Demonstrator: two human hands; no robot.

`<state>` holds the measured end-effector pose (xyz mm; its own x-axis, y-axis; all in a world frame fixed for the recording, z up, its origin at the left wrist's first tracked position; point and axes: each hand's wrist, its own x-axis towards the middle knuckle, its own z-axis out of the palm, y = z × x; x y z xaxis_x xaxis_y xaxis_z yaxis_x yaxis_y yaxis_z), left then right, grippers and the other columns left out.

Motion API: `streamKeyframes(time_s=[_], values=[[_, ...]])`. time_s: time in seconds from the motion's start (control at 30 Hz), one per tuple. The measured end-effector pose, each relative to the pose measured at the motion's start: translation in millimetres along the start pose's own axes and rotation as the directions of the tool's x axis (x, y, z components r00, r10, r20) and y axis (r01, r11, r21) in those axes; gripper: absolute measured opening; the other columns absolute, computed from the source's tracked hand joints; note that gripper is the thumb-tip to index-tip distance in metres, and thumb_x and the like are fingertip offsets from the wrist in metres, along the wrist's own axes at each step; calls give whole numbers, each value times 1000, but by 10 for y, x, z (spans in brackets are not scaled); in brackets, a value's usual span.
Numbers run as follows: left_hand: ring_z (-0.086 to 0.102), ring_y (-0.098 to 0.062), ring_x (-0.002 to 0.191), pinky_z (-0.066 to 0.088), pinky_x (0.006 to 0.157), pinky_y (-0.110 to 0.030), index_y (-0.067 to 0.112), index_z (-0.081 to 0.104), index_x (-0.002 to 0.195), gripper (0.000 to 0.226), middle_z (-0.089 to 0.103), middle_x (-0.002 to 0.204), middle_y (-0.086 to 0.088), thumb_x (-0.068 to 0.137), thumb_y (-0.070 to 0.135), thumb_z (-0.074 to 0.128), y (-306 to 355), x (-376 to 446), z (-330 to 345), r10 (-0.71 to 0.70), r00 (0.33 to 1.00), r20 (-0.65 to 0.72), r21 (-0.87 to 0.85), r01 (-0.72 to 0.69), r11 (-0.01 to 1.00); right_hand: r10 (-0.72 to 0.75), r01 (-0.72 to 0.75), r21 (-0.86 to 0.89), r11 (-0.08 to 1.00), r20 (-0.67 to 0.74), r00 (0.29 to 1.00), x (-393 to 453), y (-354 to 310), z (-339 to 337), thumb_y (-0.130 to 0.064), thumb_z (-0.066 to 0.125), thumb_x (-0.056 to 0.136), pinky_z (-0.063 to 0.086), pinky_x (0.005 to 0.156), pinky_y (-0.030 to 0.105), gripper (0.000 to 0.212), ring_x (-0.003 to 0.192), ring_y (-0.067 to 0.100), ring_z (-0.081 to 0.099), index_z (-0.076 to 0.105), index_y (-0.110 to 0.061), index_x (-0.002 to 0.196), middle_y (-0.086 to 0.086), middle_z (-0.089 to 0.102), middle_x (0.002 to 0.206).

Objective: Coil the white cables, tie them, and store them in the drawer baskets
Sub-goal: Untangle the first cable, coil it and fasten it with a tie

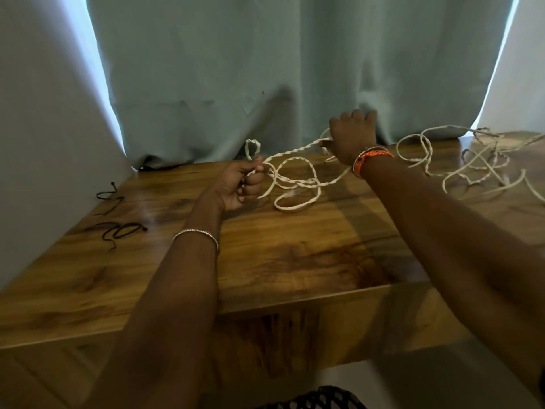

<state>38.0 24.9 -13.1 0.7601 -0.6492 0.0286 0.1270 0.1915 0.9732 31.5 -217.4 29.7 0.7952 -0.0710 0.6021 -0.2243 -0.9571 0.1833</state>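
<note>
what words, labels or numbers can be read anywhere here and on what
None: no readable text shows in this view.
The white cable held between the left hand and the right hand bears no print.
The table, the curtain, the black ties and the orange wristband carry no lettering either.

I see a wooden table (289,261) with a glossy, strongly grained top, pushed up against a grey-green curtain (265,69) whose hem bunches on the back edge. Daylight glows in thin strips down both sides of the curtain. A plain pale wall (38,128) stands on the left, and another pale surface at far right. Below the table's front edge I make out a patch of light floor (413,382).
</note>
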Motion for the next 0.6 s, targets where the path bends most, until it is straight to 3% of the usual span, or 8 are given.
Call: streamKeyframes(time_s=[0.1,0.23,0.33,0.4,0.6], values=[[22,-1,22,8,30,-11,19,35,69,35,28,32,8,101,27,23,3,-6,19,50,998,-42,-79,-53,995,50,-48,41,998,-63,997,-51,-159,-138,-48,63,81,19,107,56,66,122,37,39,43,-7,128,20,48,127],[18,-5,22,8,31,-9,22,34,54,44,23,29,6,97,28,28,62,1,100,157,971,-179,-127,-181,975,32,6,135,991,-278,960,-205,-532,-356,-18,65,74,30,99,52,50,111,37,47,47,-8,119,18,52,117],[16,-6,22,8,32,-9,22,35,40,57,22,29,7,96,30,31,226,-37,178,263,920,-292,-193,-326,926,4,49,234,971,-222,975,-275,-662,-447,-11,56,80,43,80,41,30,98,37,58,54,-8,110,15,59,106],[15,-6,22,8,32,-8,21,35,37,59,20,29,6,95,29,32,348,-89,173,308,872,-380,-236,-413,880,33,31,327,945,-188,982,-254,-594,-469,-10,53,83,43,71,35,20,93,39,61,60,-7,101,16,62,101],[12,-7,24,6,30,-10,23,33,39,53,17,30,8,92,22,33,530,-210,219,344,747,-569,-346,-597,724,165,-119,274,954,-152,974,-101,-201,-593,-21,57,82,44,77,36,25,94,40,61,63,-4,99,18,63,100]])
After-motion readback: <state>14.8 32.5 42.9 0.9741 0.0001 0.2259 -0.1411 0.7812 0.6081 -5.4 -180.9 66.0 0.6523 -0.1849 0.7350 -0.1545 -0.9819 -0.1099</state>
